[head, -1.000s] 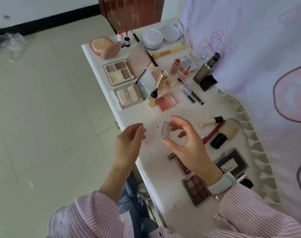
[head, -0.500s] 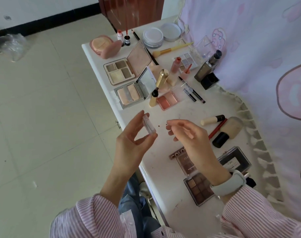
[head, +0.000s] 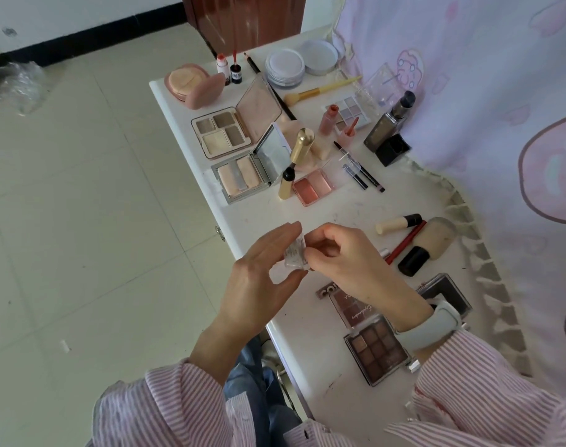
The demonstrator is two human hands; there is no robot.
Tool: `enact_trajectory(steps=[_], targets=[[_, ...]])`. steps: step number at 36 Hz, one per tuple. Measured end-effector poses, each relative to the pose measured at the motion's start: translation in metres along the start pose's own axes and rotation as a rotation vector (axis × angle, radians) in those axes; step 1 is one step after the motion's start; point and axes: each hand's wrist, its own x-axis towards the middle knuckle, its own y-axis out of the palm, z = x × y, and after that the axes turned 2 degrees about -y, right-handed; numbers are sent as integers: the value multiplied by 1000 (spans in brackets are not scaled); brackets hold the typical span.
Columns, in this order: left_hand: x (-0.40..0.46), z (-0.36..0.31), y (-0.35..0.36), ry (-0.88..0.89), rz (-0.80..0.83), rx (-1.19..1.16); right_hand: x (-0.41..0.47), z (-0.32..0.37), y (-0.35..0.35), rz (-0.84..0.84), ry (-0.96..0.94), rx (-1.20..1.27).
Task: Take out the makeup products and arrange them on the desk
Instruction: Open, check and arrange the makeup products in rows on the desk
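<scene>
A: Where's the item sitting?

B: Small clear plastic case (head: 295,257) is hanging above the near table (head: 259,214) edge. Left hand (head: 262,279) is gripping it, fingers up top, thumb underneath. Right hand (head: 343,259) is pinching its right edge with fingers curled in.

A: Handling?

B: Looking light, rigid, slick plastic, probably cracking if squeezed. I'd be taking it by the edges, not the flat faces. Contents too small to tell.

A: Other containers?

B: Four-pan palette (head: 222,132) is lying lid up, pans showing. Two-pan powder compact (head: 239,179) is showing its mirror. Blush duo (head: 313,186) is sitting beside the gold tube (head: 296,159). Nine-pan brown palette (head: 375,350) is lying under the right wrist.
</scene>
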Motion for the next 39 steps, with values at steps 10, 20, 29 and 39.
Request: enact_trajectory(steps=[10,20,29,39], targets=[[2,-4,-2,-151,37,-242,6,-9,-5,-102,119,131],[-3,32,-1,-187,-127,-7,26,-22,-8,-170,132,162],[17,63,8,-354,-298,313,65,-19,13,-284,11,4],[19,74,9,-382,-309,381,73,-29,22,-294,75,23]])
